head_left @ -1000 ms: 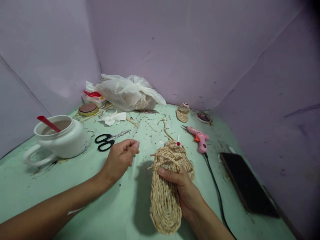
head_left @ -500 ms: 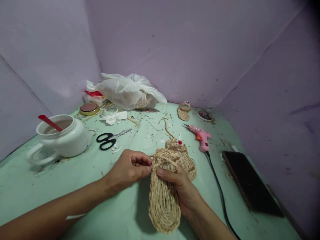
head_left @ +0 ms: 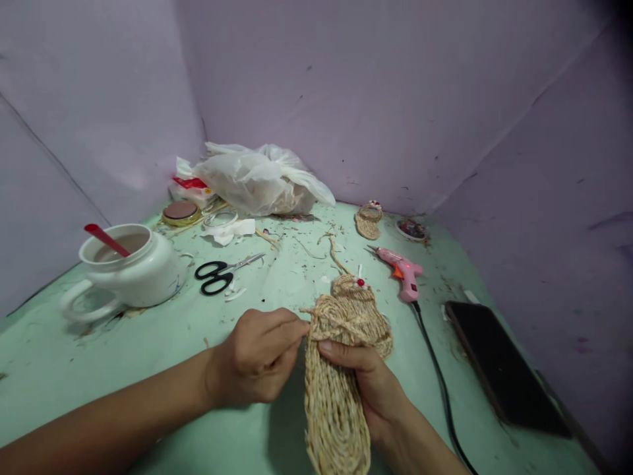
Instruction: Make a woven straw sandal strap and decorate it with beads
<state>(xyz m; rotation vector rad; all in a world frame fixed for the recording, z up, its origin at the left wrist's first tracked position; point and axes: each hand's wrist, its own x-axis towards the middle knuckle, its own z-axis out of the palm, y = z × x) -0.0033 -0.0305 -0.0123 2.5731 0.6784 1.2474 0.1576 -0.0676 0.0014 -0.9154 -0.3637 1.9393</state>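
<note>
A woven straw slipper [head_left: 337, 409] with a braided strap across its upper part is tilted up in front of me. My right hand [head_left: 373, 386] grips it from the right, thumb on top just below the strap and the other fingers hidden underneath. At its left edge, beside the strap's end, my left hand [head_left: 267, 356] is closed with the fingertips touching the straw; what they pinch is hidden. A short straw end sticks out above those fingertips. Behind lies a second straw slipper [head_left: 368, 313] with a red bead [head_left: 361, 282] at its top.
To the right are a pink glue gun [head_left: 406, 272] with a black cord and a dark phone [head_left: 504, 369]. On the left stand a white mug [head_left: 153, 274] and black-handled scissors [head_left: 217, 277]. A plastic bag [head_left: 262, 181], small slipper [head_left: 368, 223] and bead dish [head_left: 411, 229] sit near the wall.
My left hand has turned, knuckles more upward, staying at the slipper's edge. The strap, which was arched, now lies flatter across the slipper. The slipper has shifted slightly down and right in view.
</note>
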